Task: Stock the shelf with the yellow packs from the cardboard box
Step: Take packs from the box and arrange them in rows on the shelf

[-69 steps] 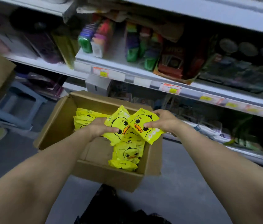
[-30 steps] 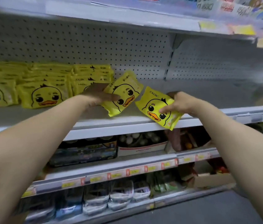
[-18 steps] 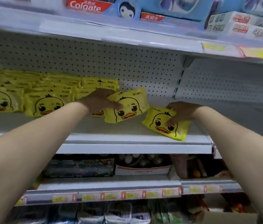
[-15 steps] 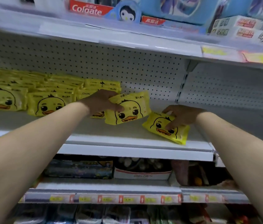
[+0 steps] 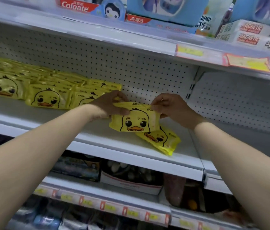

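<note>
The left hand (image 5: pixel 110 105) and the right hand (image 5: pixel 172 107) together hold one yellow duck pack (image 5: pixel 135 122) by its top edge. The left thumb and fingers pinch the upper left corner and the right thumb and fingers pinch the upper right corner. The pack hangs upright between them with the duck face towards the camera and its lower edge just above the shelf (image 5: pixel 89 135).

A second duck pack (image 5: pixel 162 141) lies flat and askew on the shelf board, near the front edge. It sits right under the held pack and a little to its right, and its upper part is hidden behind the held one.

To the left, rows of stacked duck packs (image 5: pixel 48 98) fill the shelf back to the white pegboard (image 5: pixel 139 63). The nearest stack sits just beside the left hand. To the right of the hands the shelf board is bare white metal.

On the upper shelf stand a Colgate box (image 5: pixel 74 5), a penguin display card (image 5: pixel 112 10) and white boxes marked Magnetic (image 5: pixel 250 33), with yellow price labels (image 5: pixel 248 63) on the rail below them. The lower shelves hold dark, blurred goods behind a rail of red and yellow price tags (image 5: pixel 107 207).
</note>
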`<move>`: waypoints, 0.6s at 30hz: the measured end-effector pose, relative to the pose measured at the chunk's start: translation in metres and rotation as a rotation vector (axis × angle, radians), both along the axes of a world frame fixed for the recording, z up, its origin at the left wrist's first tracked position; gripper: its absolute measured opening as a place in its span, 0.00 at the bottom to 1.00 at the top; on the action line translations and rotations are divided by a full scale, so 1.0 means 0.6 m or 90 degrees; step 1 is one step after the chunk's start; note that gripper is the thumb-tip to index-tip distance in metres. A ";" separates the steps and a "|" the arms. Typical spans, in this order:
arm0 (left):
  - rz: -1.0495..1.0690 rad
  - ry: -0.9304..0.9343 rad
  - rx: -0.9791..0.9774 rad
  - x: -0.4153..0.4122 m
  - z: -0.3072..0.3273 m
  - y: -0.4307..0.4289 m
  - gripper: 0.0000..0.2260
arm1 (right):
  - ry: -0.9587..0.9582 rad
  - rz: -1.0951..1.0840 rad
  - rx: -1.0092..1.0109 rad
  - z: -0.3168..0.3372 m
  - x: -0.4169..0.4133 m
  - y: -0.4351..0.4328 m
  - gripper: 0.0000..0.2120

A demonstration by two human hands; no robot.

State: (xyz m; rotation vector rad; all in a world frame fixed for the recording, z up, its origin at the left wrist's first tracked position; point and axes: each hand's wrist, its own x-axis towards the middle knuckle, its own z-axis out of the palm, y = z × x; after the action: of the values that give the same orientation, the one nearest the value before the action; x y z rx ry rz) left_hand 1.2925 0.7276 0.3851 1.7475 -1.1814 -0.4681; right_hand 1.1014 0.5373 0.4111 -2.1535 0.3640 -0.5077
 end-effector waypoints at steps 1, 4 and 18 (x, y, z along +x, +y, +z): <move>0.007 0.017 -0.032 -0.005 -0.005 0.004 0.16 | -0.014 0.001 0.024 -0.002 -0.004 -0.005 0.07; 0.009 0.052 -0.084 -0.020 -0.017 0.010 0.08 | -0.043 -0.002 0.086 -0.011 -0.012 -0.011 0.03; 0.049 0.184 -0.074 0.027 0.010 -0.004 0.02 | -0.058 -0.023 0.086 -0.015 0.034 -0.015 0.07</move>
State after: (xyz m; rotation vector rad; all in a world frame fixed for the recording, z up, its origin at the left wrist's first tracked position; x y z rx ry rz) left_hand 1.3088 0.7255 0.3914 1.5590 -0.9151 -0.5723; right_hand 1.1218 0.5281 0.4021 -1.9892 0.3773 -0.5825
